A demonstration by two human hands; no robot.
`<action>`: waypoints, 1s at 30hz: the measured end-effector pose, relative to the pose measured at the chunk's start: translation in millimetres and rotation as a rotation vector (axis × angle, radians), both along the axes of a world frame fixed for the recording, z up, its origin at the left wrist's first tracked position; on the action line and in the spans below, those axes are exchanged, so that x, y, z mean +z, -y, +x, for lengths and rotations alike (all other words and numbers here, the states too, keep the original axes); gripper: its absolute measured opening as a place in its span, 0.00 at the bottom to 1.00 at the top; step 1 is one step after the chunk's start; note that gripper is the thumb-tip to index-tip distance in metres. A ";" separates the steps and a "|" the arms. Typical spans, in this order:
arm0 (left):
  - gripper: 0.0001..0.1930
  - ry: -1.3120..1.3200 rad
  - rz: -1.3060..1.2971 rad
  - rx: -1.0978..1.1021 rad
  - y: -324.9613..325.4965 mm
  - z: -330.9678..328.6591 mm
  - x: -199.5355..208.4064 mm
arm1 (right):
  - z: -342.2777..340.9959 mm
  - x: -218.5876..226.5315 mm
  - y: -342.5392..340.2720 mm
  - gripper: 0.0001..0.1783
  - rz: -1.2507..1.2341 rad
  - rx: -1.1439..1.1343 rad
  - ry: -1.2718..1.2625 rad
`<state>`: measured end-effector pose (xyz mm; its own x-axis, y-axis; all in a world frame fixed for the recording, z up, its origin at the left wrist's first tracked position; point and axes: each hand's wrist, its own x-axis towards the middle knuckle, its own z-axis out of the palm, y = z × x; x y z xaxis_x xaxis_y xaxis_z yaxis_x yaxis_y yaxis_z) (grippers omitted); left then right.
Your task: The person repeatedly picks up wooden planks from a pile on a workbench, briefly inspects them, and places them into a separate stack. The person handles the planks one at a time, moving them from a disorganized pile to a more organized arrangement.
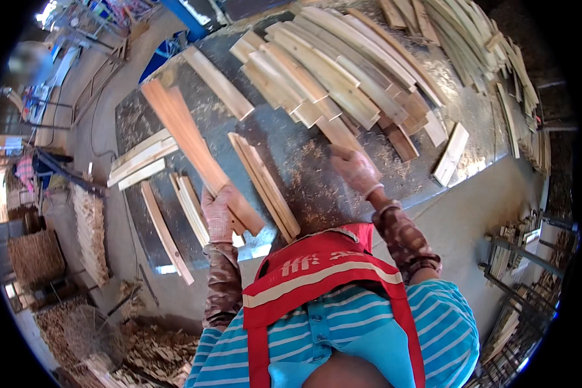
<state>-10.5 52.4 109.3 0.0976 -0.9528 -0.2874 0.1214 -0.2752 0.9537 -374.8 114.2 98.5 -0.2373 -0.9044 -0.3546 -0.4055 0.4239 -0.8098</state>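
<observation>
My left hand (217, 210), in a pale knitted glove, is closed around the near part of a long reddish-brown wooden board (191, 142). The board slants away to the far left above the dark worktable (310, 187) and is slightly blurred. My right hand (357, 171), gloved too, is at the near end of a light wooden board (340, 132) that sticks out of a large spread of boards (323, 71). Motion smears its fingers, so whether they grip that board cannot be seen. Between my hands lies a narrow stack of boards (265, 184).
Short boards (142, 158) lie on the table's left side, and a single board (218, 83) lies farther back. A pale block (451, 154) sits near the right edge. More boards (478, 45) are heaped at the far right. Sawdust is scattered over the tabletop. Wood piles (90, 233) stand on the floor.
</observation>
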 end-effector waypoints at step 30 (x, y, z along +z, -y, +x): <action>0.45 0.518 -0.334 -1.276 -76.5 -263.9 5.4 | -143.1 32.9 -116.2 0.49 -0.193 -0.900 0.077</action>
<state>-274.4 128.9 114.7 -0.8458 -0.4804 -0.2320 -0.4135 0.3155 0.8541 -517.8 230.4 131.3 -0.8614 -0.4357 -0.2609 0.0693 0.4082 -0.9103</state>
